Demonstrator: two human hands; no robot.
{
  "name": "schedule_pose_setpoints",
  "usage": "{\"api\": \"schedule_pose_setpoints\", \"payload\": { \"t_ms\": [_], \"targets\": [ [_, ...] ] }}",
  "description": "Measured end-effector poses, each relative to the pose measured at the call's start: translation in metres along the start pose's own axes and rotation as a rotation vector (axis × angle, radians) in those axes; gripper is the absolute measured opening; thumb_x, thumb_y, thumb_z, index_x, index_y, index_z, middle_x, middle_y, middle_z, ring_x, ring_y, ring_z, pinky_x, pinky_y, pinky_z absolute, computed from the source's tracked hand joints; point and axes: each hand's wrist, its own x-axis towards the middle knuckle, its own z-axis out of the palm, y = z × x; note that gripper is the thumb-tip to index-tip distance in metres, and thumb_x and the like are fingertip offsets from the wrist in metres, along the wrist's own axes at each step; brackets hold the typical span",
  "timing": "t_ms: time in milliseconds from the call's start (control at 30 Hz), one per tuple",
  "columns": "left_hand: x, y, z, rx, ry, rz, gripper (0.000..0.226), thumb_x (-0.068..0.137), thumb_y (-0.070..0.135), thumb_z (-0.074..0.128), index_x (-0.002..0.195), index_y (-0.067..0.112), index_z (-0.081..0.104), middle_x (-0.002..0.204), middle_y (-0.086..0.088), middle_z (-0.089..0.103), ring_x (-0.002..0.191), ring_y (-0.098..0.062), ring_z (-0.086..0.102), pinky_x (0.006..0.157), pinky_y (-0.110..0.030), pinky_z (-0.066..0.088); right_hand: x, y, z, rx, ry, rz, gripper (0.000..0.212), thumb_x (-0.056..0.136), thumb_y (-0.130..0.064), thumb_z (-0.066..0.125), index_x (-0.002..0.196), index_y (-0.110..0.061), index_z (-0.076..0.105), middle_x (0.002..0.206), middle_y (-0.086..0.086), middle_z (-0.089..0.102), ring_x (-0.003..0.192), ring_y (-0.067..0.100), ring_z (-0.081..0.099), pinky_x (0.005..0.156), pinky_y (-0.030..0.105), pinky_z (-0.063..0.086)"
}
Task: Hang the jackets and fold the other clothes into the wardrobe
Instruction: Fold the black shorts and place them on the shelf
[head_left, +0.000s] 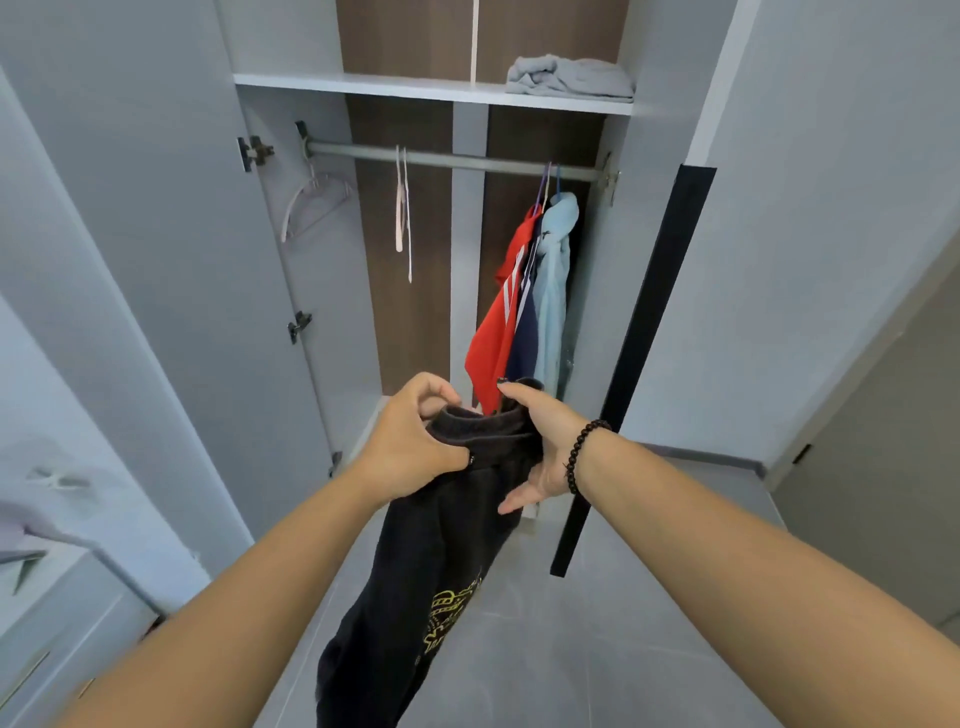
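- Head view looks into an open wardrobe (291, 218), both doors swung wide, with both arms reaching toward it.
- Top shelf (363, 85): a folded grey garment (571, 77) lies at its right end; the left part of the shelf is bare.
- Hanging rail (447, 160) below the shelf: three garments hang bunched at the far right end, a red jacket (498, 332), a navy garment (525, 332) and a light blue jacket (555, 291), touching one another.
- On the same rail, an empty pale hanger (402, 208) hangs left of the middle, and another empty hanger (314, 205) hangs at the left end beside the wardrobe side wall.
- Between the middle hanger and the red jacket the rail is free.
- Black sweatshirt (415, 597) with a yellow print hangs down in front of the wardrobe, above the grey floor (623, 623).
- Left hand (415, 441) grips the sweatshirt's ribbed collar, fingers curled over the edge.
- Right hand (540, 447), with a dark bead bracelet (584, 452) at the wrist, holds the other side of the collar: thumb over the top, fingers spread under the fabric.
- Right door's black edge (639, 364) stands just right of the right hand.
- A white drawer unit (62, 639) sits near left.
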Motion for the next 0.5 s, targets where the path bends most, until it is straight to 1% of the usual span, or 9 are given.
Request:
{"api": "schedule_pose_setpoints", "payload": {
  "t_ms": [33,100,133,200,233,300,367,400,500],
  "targets": [
    [-0.005,-0.003,0.001,0.014,-0.047,0.028,0.048,0.064,-0.007,0.075,0.095,0.019,0.050,0.089,0.004,0.075,0.079,-0.012,0.071,0.067,-0.026,0.058,0.004,0.003,0.006,-0.011,-0.010,0.008,0.068,0.064,-0.051,0.081,0.114,-0.015,0.051,0.115,0.017,0.057,0.104,0.044,0.056,0.067,0.067,0.052],
    [-0.016,-0.014,0.003,0.045,-0.117,0.077,0.047,0.063,-0.003,0.078,0.093,0.022,0.051,0.091,0.005,0.075,0.086,-0.009,0.071,0.075,-0.024,0.057,0.018,0.014,0.022,-0.050,-0.008,0.012,0.060,0.068,-0.045,0.080,0.113,-0.014,0.056,0.107,0.016,0.064,0.092,0.037,0.064,0.068,0.059,0.056],
    [-0.020,-0.021,0.003,0.067,-0.131,0.098,0.047,0.063,-0.001,0.079,0.092,0.024,0.052,0.092,0.006,0.074,0.087,-0.006,0.070,0.078,-0.023,0.056,0.026,0.021,0.031,-0.069,-0.003,0.016,0.051,0.072,-0.038,0.077,0.111,-0.011,0.058,0.102,0.014,0.068,0.088,0.034,0.067,0.069,0.054,0.057],
    [-0.029,-0.040,-0.002,0.100,-0.122,0.099,0.049,0.065,-0.001,0.079,0.091,0.030,0.052,0.091,0.009,0.072,0.086,-0.002,0.068,0.077,-0.022,0.056,0.045,0.036,0.049,-0.081,0.052,0.011,0.026,0.078,-0.012,0.065,0.103,-0.004,0.059,0.096,0.015,0.067,0.087,0.031,0.068,0.067,0.047,0.059],
    [-0.034,-0.052,-0.005,0.093,-0.103,0.080,0.050,0.066,-0.003,0.077,0.092,0.032,0.052,0.091,0.009,0.072,0.087,-0.001,0.068,0.077,-0.022,0.056,0.054,0.044,0.056,-0.067,0.109,0.000,0.021,0.078,0.000,0.057,0.099,-0.001,0.056,0.097,0.017,0.064,0.087,0.032,0.066,0.062,0.046,0.058],
    [-0.046,-0.080,-0.012,0.033,-0.030,0.018,0.049,0.069,-0.006,0.074,0.098,0.028,0.054,0.096,0.007,0.071,0.092,-0.002,0.066,0.084,-0.025,0.055,0.074,0.060,0.068,-0.010,0.212,-0.036,0.020,0.077,0.012,0.051,0.095,0.002,0.050,0.096,0.020,0.059,0.080,0.035,0.063,0.051,0.046,0.054],
    [-0.060,-0.111,-0.014,-0.025,0.082,-0.050,0.052,0.069,-0.005,0.076,0.107,0.026,0.056,0.102,0.010,0.069,0.098,-0.001,0.065,0.089,-0.024,0.053,0.094,0.077,0.079,0.012,0.273,-0.056,0.025,0.077,0.014,0.052,0.099,0.001,0.049,0.098,0.021,0.057,0.079,0.035,0.062,0.047,0.042,0.053],
    [-0.069,-0.128,-0.012,-0.041,0.126,-0.074,0.056,0.069,-0.002,0.078,0.110,0.027,0.055,0.105,0.013,0.067,0.100,0.001,0.064,0.088,-0.020,0.052,0.105,0.087,0.084,0.013,0.296,-0.057,0.026,0.078,0.013,0.053,0.101,0.000,0.048,0.098,0.020,0.057,0.079,0.033,0.062,0.047,0.039,0.053],
    [-0.097,-0.181,-0.003,-0.063,0.166,-0.145,0.065,0.066,0.010,0.083,0.117,0.035,0.051,0.111,0.031,0.061,0.102,0.009,0.060,0.081,-0.006,0.046,0.138,0.121,0.092,0.004,0.351,-0.071,0.029,0.077,0.010,0.057,0.102,-0.003,0.051,0.100,0.018,0.058,0.087,0.032,0.062,0.059,0.036,0.055]
  ]
}}
